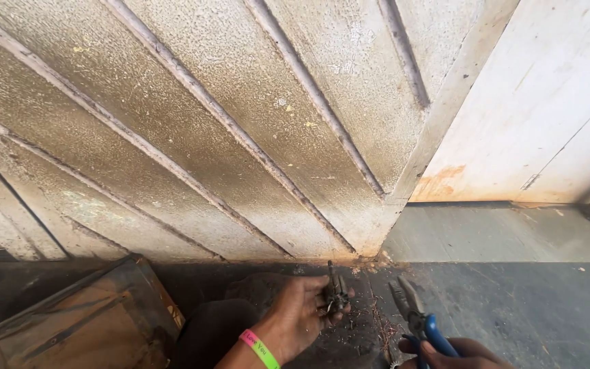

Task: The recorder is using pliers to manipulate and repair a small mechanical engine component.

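Observation:
My left hand (302,311) is low in the middle of the head view, fingers closed around a small dark metal part (334,294) with a thin stub sticking up. A pink and green band circles that wrist. My right hand (455,354) sits at the bottom edge, mostly cut off, gripping blue-handled pliers (414,314). The plier jaws point up and left, a short way right of the metal part and apart from it. Thin reddish wire strands (377,321) lie on the ground between the two hands.
A large dirty panel with raised diagonal ribs (227,123) stands in front. A pale wall or door (541,102) is at right above a grey concrete step (500,236). A rusty flat metal box (83,321) lies at bottom left on the dark floor.

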